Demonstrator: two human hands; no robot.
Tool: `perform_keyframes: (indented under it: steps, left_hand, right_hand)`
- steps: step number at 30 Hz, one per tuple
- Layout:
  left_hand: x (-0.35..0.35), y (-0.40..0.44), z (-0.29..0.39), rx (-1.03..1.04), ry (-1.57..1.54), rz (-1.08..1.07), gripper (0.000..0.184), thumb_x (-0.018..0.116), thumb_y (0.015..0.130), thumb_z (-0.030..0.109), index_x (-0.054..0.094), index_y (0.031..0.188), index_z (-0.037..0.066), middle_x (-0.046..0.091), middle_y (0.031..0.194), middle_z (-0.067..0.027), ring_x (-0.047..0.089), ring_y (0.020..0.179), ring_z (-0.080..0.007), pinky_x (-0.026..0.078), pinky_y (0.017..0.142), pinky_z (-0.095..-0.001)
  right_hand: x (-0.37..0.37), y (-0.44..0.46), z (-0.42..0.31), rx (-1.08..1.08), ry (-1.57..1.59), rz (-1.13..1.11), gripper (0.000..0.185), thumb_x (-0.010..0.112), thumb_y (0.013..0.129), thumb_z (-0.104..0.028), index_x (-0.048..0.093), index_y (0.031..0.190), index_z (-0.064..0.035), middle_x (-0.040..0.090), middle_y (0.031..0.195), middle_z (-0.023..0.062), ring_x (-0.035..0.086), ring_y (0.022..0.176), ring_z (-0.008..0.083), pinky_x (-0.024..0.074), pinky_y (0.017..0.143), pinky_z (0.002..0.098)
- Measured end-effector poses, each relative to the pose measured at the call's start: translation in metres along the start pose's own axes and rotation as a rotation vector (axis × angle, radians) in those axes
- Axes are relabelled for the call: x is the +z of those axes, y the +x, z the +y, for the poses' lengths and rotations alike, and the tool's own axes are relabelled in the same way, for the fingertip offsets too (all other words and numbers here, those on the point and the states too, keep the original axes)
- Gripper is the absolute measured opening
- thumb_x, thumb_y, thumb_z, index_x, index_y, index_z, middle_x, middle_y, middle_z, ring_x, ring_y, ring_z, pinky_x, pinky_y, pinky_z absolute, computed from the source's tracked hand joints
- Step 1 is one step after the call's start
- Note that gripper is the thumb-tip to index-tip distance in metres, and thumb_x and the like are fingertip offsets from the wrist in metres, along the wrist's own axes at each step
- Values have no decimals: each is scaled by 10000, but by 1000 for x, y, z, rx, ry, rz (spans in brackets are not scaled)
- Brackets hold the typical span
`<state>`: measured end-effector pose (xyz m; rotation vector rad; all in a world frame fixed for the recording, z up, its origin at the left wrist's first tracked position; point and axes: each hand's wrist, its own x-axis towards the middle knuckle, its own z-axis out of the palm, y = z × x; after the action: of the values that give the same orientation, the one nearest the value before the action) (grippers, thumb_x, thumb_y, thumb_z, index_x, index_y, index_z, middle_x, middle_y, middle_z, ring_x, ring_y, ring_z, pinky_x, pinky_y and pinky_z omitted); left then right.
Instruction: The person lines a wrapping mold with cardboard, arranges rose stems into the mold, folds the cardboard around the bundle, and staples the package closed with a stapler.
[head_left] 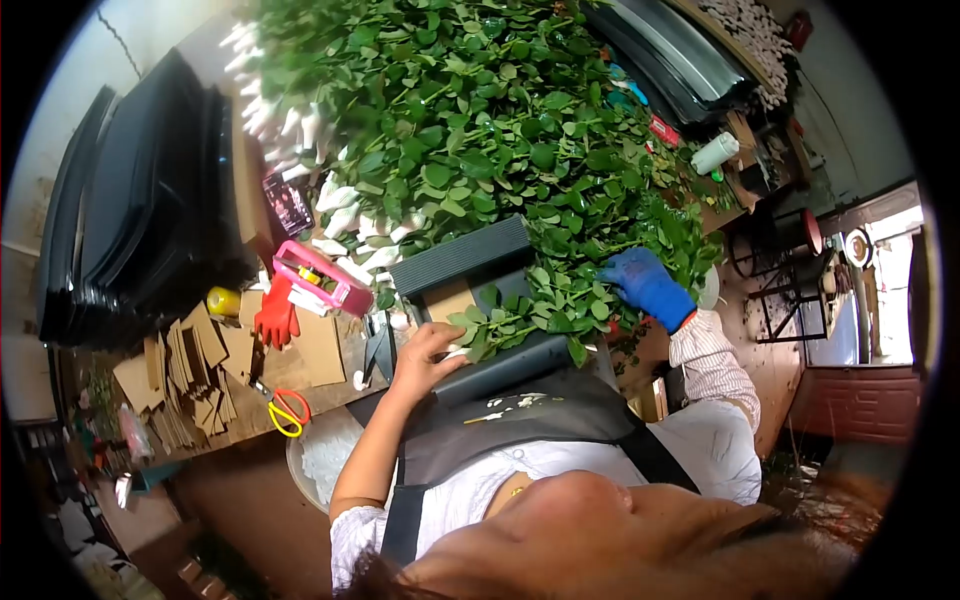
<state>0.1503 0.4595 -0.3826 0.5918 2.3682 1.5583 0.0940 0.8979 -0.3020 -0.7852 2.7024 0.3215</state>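
Observation:
A black corrugated holder with raised sides lies in front of me, a piece of brown cardboard in its bottom. Leafy rose stems lie across the holder. My bare left hand is at their left end, its fingers curled around a stem beside a small white-wrapped tip. My right hand, in a blue glove, closes over the leafy stems at the right; leaves hide its fingertips. Behind the holder spreads a big heap of leafy rose stems, with white-wrapped heads along its left edge.
Left on the table are a pink tape dispenser, a red glove, scissors, cut cardboard pieces and yellow tape. Black sheets stand stacked far left. A bucket sits below the table edge.

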Motion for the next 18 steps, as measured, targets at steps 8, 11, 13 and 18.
perform_keyframes:
  steps: [8, 11, 13, 18]
  left_hand:
    - [-13, 13, 20, 60, 117, -114, 367, 715, 891, 92, 647, 1250, 64, 573, 1141, -128, 648, 963, -294, 537, 841, -381]
    - [-9, 18, 14, 160, 239, -33, 236, 688, 911, 134, 711, 1136, 68, 606, 1034, -120, 615, 962, -332, 502, 832, -410]
    - [-7, 18, 13, 190, 279, 12, 241, 702, 890, 126, 726, 1125, 77, 611, 1018, -106, 600, 951, -319, 490, 830, -407]
    - [-2, 15, 8, 173, 280, 79, 260, 722, 863, 118, 745, 1121, 91, 633, 982, -84, 589, 930, -297, 477, 825, -395]
  right_hand:
    - [-125, 163, 2, -130, 265, 711, 358, 619, 937, -191, 639, 1293, -160, 681, 1205, 104, 642, 1111, 310, 525, 952, 434]
    - [-104, 274, 10, -40, 137, 782, 330, 609, 927, -214, 667, 1251, -179, 689, 1196, 79, 658, 1100, 280, 526, 952, 419]
    - [-103, 311, 2, 71, 41, 423, 335, 631, 901, -207, 678, 1232, -187, 682, 1213, 80, 655, 1107, 285, 518, 964, 418]
    - [-136, 286, -20, 7, 16, 745, 377, 695, 829, -151, 679, 1205, -172, 631, 1305, 52, 585, 1213, 273, 477, 1016, 405]
